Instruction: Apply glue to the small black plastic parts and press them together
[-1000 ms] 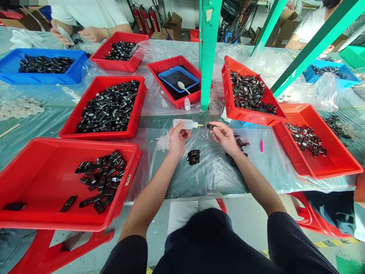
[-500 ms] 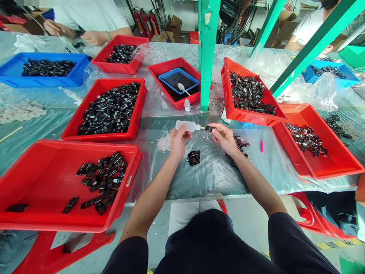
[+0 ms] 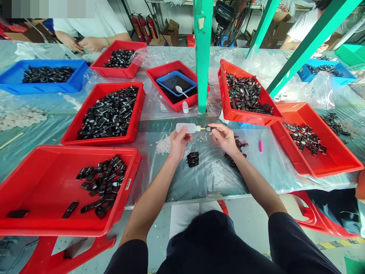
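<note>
My left hand (image 3: pixel 179 142) is closed round a translucent white squeeze bottle (image 3: pixel 186 128), held on its side with its thin yellowish nozzle pointing right. The tip meets, or nearly meets, a small black oblong part (image 3: pixel 209 129) pinched between the fingers of my right hand (image 3: pixel 224 136). What that part is exactly, I cannot make out. Below the bottle a small cluster of similar black parts (image 3: pixel 192 159) lies on the table. More black parts (image 3: pixel 241 143) lie beside my right wrist, partly hidden by the forearm. Tiny white pieces (image 3: pixel 163 145) are heaped left of my left hand.
Red trays of black parts stand at left (image 3: pixel 64 226), behind it (image 3: pixel 142 114) and at right (image 3: pixel 339 167). A green post (image 3: pixel 202 57) rises behind my hands, near a small white bottle (image 3: pixel 185 107). A pink-handled tool (image 3: pixel 260 145) lies rightward. Co-workers sit across the table.
The black part in my right hand has turned, so a pale face now shows on it. My left hand keeps hold of the bottle. The view has shifted slightly.
</note>
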`<act>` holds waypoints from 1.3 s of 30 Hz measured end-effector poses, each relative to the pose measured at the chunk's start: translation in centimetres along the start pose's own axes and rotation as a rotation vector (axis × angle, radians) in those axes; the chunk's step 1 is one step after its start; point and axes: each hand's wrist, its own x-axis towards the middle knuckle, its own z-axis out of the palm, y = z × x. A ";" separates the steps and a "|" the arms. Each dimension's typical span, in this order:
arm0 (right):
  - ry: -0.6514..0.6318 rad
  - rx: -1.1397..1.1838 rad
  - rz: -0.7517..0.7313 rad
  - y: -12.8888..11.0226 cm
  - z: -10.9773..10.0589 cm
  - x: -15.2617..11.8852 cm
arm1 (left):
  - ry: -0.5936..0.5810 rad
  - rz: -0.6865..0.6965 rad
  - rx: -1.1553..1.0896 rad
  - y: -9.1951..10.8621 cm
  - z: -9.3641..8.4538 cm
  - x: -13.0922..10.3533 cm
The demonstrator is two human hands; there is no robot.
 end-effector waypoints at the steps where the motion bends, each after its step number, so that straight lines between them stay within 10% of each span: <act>1: -0.001 -0.011 -0.001 0.0 0.0 0.0 | -0.001 0.004 0.005 0.0 0.0 0.0; 39: -0.024 0.012 0.043 -0.1 -0.6 0.1 | -0.095 0.026 0.074 0.5 -0.5 0.0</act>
